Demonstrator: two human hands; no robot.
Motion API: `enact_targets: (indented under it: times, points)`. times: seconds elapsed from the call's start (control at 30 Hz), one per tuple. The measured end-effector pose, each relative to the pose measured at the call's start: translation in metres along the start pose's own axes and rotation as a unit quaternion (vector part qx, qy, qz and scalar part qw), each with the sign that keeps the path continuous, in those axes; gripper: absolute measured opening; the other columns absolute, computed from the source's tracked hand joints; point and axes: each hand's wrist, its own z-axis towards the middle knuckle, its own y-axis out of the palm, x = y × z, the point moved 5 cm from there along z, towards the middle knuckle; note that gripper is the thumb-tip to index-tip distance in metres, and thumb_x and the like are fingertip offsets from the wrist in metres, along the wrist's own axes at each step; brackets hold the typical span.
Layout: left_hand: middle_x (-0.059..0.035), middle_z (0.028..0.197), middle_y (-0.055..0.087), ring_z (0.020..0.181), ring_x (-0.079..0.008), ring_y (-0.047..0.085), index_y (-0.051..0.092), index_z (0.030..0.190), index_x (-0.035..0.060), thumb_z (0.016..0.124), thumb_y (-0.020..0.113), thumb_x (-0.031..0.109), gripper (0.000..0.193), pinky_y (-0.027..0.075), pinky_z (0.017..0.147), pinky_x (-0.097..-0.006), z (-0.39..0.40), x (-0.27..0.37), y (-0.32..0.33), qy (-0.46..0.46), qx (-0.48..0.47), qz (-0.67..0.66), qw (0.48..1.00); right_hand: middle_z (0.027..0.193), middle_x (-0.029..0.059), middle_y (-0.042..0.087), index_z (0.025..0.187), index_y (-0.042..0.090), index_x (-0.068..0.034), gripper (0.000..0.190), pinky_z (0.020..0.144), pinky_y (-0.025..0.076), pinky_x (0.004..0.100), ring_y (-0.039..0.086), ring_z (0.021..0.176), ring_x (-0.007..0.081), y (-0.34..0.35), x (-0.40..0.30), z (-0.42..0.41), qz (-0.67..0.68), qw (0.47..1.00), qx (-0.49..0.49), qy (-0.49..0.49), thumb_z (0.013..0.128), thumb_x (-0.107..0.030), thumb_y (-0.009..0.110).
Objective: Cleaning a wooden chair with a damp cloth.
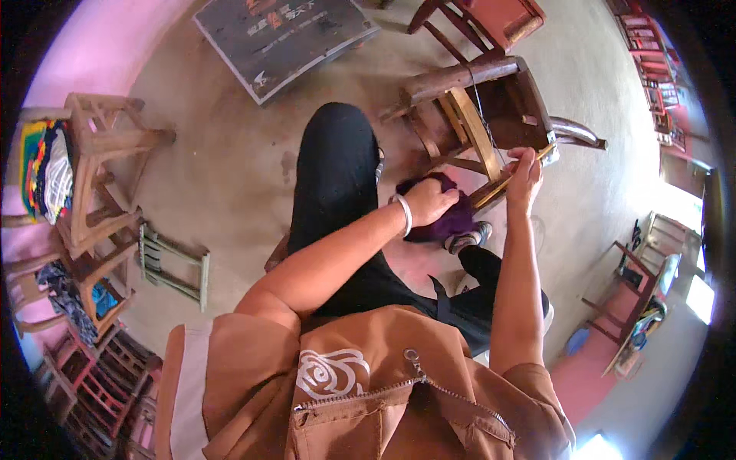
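My left hand [434,201], with a white bangle at the wrist, grips a bunched dark purple cloth [454,215]. The cloth hangs between my knees beside a wooden chair [471,77] that lies tipped over on the floor. At the chair's near end, my right hand [524,172] has its fingers closed around a thin yellowish stick [493,191]. That stick slants along a wooden bar of the chair. A thin cord [482,109] runs from the chair's upper rail down toward my right hand. My fingers hide part of the stick.
A dark low table or board [287,40] bearing writing lies ahead. Behind the tipped chair stands a reddish wooden chair [500,23]. To my left are a small folding stool [175,264], a wooden stool [103,167] and folded clothes [49,169]. A cluttered table [644,322] stands at right.
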Motion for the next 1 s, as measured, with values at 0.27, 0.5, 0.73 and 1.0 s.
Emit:
enact_targets:
  times: [0.27,0.5,0.73,1.0]
  points:
    - [-0.0214,0.067,0.060,0.065,-0.0363,0.060,0.061,0.072,-0.0002,0.083,0.046,0.061,0.064,0.045,0.061,-0.0426,-0.030,0.115,-0.171,0.025,0.285,-0.029,0.958,0.096,0.0203,0.064,0.119,0.055,-0.011,0.044,0.076,0.047,0.0442,0.062,0.091,0.0352,0.059,-0.039,0.057,-0.172,0.970,-0.017,-0.168,0.095,-0.042,0.036]
    - [-0.0210,0.095,0.059,0.091,-0.0371,0.056,0.059,0.094,0.0026,0.093,0.036,0.041,0.045,0.046,0.079,-0.0440,0.118,0.053,-0.151,0.174,0.095,0.248,0.948,0.082,0.0255,0.061,0.103,0.058,-0.007,0.040,0.066,0.044,0.0527,0.059,0.079,0.0436,0.090,0.008,0.046,-0.240,0.962,-0.005,-0.131,0.095,-0.037,0.033]
    - [-0.0252,0.088,0.061,0.084,-0.0403,0.059,0.063,0.094,-0.0002,0.091,0.036,0.049,0.057,0.045,0.078,-0.0451,0.156,-0.022,-0.153,-0.021,0.066,0.183,0.981,0.083,0.0253,0.061,0.092,0.055,-0.002,0.042,0.069,0.043,0.0528,0.058,0.079,0.0453,0.087,-0.004,0.040,-0.293,0.954,-0.010,-0.065,0.094,-0.038,0.033]
    - [-0.0099,0.096,0.065,0.081,-0.0136,0.061,0.061,0.106,-0.0030,0.095,0.039,0.044,0.053,0.048,0.074,-0.0304,0.023,-0.119,-0.218,-0.120,0.201,-0.256,0.938,0.089,0.0239,0.062,0.109,0.059,-0.008,0.043,0.070,0.045,0.0498,0.060,0.082,0.0425,0.088,0.008,0.045,-0.310,0.950,-0.011,-0.036,0.095,-0.039,0.033]
